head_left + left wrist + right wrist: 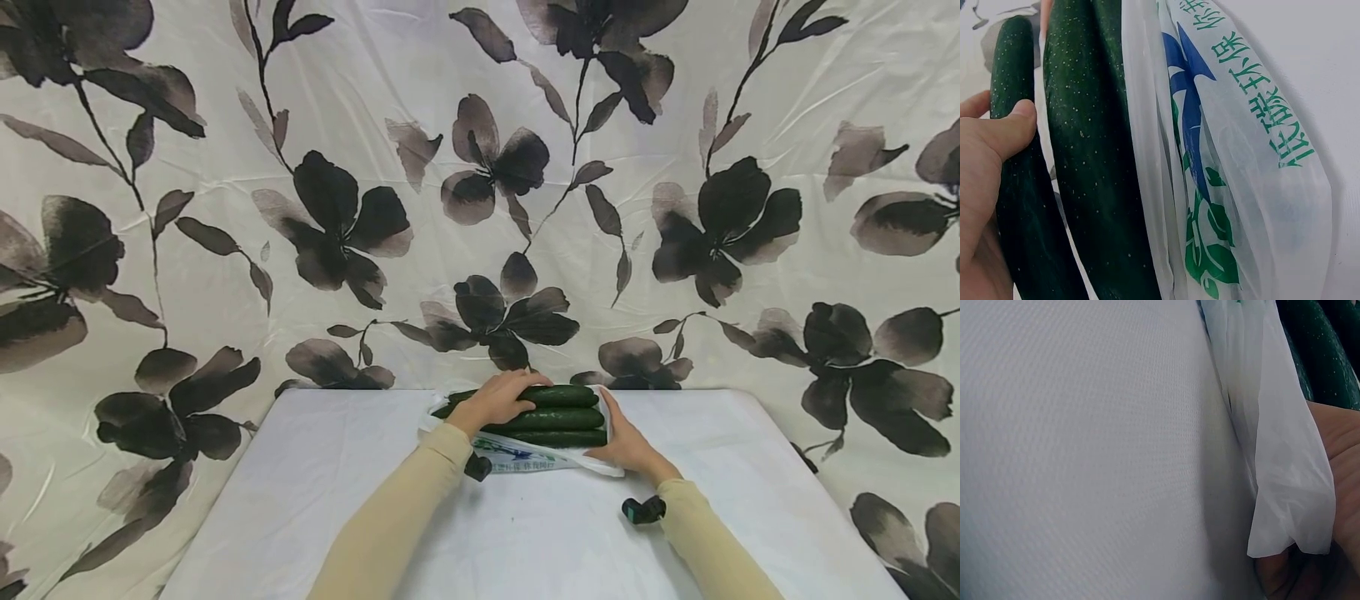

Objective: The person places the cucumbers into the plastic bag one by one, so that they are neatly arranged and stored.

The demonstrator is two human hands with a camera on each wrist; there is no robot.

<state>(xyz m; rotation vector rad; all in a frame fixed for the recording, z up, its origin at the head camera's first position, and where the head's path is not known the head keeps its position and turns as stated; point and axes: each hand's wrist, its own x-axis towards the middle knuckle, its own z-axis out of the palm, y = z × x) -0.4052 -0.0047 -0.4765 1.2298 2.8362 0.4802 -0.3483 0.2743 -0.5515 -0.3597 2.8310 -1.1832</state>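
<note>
Several dark green cucumbers point(566, 419) lie side by side in a white plastic bag point(517, 465) at the table's far edge. My left hand point(495, 402) reaches over them from the left and grips the far cucumber point(1015, 75), its thumb on top in the left wrist view. Blue and green print shows on the bag's near side point(1266, 156). At the cucumbers' right end, my right hand point(630, 443) holds the bag's edge. In the right wrist view a flap of the bag point(1291, 469) hides part of that hand point(1344, 440).
A white cloth point(517, 533) covers the table. Behind it hangs a pale curtain point(600, 275) printed with dark flowers. Small black devices point(643, 510) sit at both wrists.
</note>
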